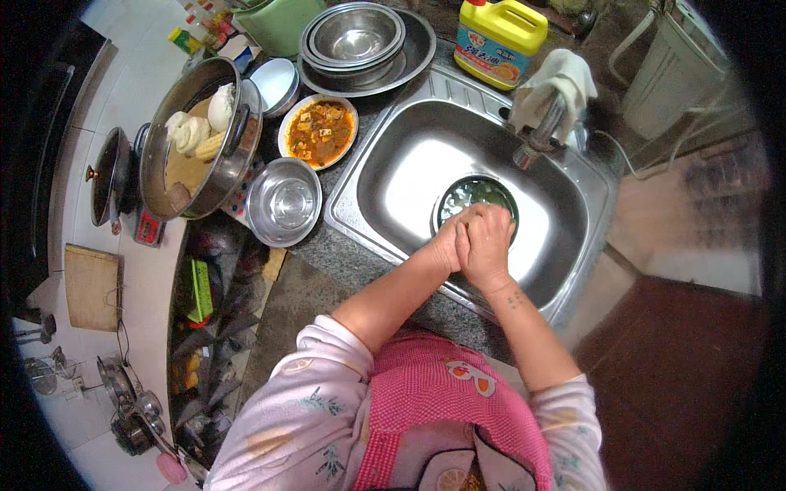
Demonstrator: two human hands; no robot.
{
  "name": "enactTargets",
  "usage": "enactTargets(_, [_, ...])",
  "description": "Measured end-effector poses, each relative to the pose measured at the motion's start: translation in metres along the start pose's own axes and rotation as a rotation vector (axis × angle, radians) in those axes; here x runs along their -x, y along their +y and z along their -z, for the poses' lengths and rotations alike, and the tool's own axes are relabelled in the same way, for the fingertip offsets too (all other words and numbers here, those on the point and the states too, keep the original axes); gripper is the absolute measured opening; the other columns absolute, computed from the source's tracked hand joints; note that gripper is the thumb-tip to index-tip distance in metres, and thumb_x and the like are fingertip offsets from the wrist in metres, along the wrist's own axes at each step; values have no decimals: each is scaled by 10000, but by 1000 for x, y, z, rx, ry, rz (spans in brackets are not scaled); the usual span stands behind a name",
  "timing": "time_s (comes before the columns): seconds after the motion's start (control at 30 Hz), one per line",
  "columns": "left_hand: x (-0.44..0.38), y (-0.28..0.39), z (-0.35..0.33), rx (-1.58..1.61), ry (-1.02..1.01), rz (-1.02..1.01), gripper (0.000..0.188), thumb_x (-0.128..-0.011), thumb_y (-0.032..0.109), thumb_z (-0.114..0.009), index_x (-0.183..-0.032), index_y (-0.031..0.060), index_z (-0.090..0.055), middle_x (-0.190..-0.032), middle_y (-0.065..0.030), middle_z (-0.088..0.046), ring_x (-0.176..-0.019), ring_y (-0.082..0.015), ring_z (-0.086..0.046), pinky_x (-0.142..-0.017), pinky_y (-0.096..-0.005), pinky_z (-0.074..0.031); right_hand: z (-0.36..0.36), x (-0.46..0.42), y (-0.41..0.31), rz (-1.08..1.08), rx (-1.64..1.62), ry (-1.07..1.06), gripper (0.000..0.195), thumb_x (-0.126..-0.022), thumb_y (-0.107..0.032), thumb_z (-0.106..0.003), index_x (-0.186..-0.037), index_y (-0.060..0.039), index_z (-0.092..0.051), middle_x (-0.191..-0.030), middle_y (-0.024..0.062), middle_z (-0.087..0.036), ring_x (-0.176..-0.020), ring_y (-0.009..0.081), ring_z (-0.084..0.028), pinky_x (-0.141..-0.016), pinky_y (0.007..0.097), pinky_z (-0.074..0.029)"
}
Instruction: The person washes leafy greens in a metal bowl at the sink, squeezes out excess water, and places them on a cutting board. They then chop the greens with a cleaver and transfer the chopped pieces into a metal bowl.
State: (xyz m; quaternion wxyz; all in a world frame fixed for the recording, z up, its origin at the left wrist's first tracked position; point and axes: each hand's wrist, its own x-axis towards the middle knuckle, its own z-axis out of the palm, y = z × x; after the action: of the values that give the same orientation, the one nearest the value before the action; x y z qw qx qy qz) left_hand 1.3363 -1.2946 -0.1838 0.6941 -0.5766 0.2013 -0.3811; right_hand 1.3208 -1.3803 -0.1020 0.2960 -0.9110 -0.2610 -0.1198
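Observation:
My left hand (448, 244) and my right hand (486, 248) are pressed together, fingers folded over one another. They are above the near side of a round metal bowl (437, 212) in the sink. Green-tinted water (476, 191) with glints of light fills the visible part of this bowl. A small patch of green shows beside the right fingers. What lies between my palms is hidden. Around the bowl is the stainless steel sink basin (393, 147), with the faucet (543, 132) at its far right and a pale cloth (559, 80) draped over it.
A yellow detergent jug (500, 43) stands behind the sink. Left of it are stacked metal bowls (356, 37), a plate of tofu in red sauce (322, 132), a metal bowl (284, 202), and a large steamer pan (184, 166) holding buns and corn. A green rack (201, 291) sits lower left.

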Motion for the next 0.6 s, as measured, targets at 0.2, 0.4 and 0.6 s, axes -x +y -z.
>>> enactTargets(0.2, [53, -99, -64, -1445, 571, -1024, 284, -865, 386, -541, -876, 102, -558, -862, -60, -600, -797, -200, -575, -738, -356, -472, 47, -18, -34, 12, -303, 95, 590, -697, -330, -688, -1184, -95, -452, -1334, 175, -302, -1255, 384, -271, -1021, 497, -215])
enactTargets(0.4, [199, -135, -147, -2132, 776, -1824, 281, -885, 332, -542, -885, 56, -595, -841, -25, -590, -777, -123, -559, -714, -253, -444, 27, 7, 52, -513, -611, 23, 190, -878, -171, -543, -980, -12, -569, -934, 98, -600, -891, 162, -563, -813, 271, -430])
enactTargets(0.6, [243, -109, -176, -3126, 1708, -1378, 424, -845, 284, -600, -1202, 67, -528, -1156, -149, -563, -1045, -260, -552, -882, -350, -424, -30, 22, 134, -559, -427, -290, 258, -872, -244, -543, -1004, -31, -606, -916, 154, -638, -853, 275, -617, -762, 329, -467])
